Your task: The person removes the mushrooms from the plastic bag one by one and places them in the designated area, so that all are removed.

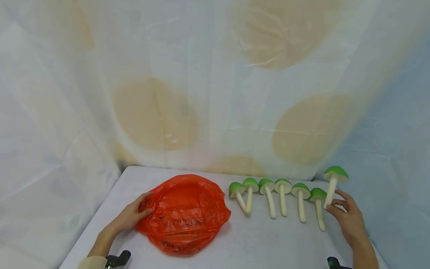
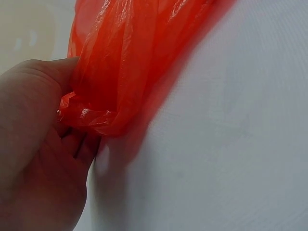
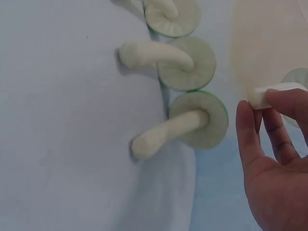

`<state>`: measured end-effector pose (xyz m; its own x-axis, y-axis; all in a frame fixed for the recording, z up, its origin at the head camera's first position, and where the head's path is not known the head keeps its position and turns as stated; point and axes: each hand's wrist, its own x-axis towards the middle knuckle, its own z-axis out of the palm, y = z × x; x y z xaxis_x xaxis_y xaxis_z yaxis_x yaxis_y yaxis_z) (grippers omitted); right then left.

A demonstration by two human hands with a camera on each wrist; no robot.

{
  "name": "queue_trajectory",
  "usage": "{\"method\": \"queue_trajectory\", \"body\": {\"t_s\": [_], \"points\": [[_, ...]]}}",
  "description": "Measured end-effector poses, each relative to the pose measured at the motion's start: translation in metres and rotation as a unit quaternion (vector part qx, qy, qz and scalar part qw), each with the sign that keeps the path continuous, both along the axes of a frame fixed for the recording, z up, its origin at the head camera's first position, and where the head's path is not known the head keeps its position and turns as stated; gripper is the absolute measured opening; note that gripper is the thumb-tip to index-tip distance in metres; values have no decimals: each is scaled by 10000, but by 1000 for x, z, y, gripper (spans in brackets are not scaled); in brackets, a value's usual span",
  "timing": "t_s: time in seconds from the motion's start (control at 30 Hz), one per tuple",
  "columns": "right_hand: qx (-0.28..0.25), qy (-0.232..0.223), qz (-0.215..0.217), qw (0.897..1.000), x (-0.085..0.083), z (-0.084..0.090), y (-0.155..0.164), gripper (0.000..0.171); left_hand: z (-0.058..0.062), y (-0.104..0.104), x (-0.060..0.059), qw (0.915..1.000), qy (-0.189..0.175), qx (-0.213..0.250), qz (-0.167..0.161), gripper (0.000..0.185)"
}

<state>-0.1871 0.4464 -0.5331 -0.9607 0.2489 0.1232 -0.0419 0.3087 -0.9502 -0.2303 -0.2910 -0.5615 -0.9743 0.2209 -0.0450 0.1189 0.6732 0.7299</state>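
The right hand (image 1: 347, 216) pinches a green-capped toy mushroom (image 1: 332, 186) by its stem, upright, at the row's right end; the left hand (image 1: 132, 216) grips the orange plastic bag (image 1: 184, 213), well apart to the left

a green-capped toy mushroom (image 1: 333, 183) stands raised on its white stem; the crumpled orange bag (image 1: 184, 213) lies open.

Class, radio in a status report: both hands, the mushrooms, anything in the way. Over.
Left hand grips orange bag rim. Right hand pinches one mushroom by its stem, lifted. Six mushrooms lie in a row on the table. Nothing blocking.
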Motion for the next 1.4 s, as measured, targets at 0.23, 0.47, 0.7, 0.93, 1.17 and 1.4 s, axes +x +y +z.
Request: {"method": "queue_trajectory", "body": {"t_s": [0.23, 0.47, 0.7, 0.93, 1.17, 1.4], "points": [[502, -676, -351, 9958, 5, -13, 21, 81, 1, 1, 3, 9999, -141, 19, 93, 70], [910, -1188, -745, 9859, 5, -21, 36, 83, -1, 1, 2, 9997, -173, 60, 130, 69], [855, -1434, -925, 9816, 2, -22, 37, 84, -2, 0, 0, 9997, -139, 160, 100, 68], [1004, -1501, -985, 9786, 1, -29, 45, 84, -1, 0, 0, 9997, -119, 176, 81, 68], [1074, -1634, -1036, 9752, 3, -34, 48, 81, -1, 0, 0, 9997, -113, 204, 98, 68], [1095, -2088, -796, 9686, 6, -45, 56, 78, -1, 0, 0, 9998, -111, 170, 90, 69]]}}
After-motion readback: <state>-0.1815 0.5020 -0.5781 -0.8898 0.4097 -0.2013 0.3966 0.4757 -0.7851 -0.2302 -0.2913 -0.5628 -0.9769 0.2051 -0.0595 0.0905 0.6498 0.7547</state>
